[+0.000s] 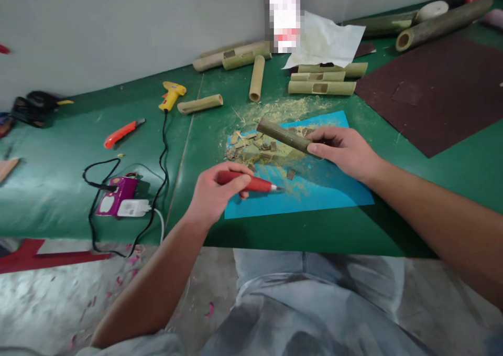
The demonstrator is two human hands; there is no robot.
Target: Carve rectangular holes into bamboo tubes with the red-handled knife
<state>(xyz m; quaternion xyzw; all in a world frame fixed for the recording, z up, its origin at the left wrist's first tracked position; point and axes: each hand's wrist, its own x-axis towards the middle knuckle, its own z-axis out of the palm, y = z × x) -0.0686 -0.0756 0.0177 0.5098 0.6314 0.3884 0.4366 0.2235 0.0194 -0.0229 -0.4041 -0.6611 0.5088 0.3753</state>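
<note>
My left hand (220,191) is closed round a red-handled craft knife (255,184), its thin metal tip pointing right over a blue sheet (251,206). In my right hand (341,149) is the near end of a bamboo tube (285,136), pinched between thumb and fingers. The tube slants up to the left, raised above the sheet, and the knife tip is apart from it. Bamboo chips (255,146) and sawdust lie heaped on the sheet below the tube. One small chip (291,174) rests by itself near the knife.
Notched bamboo pieces (322,87) lie at the back, with a loose tube (257,78) nearby. Leftward are a yellow glue gun (172,95), an orange utility knife (123,133) and a purple power strip (118,194) with cords. A dark brown sheet (440,94) covers the right side.
</note>
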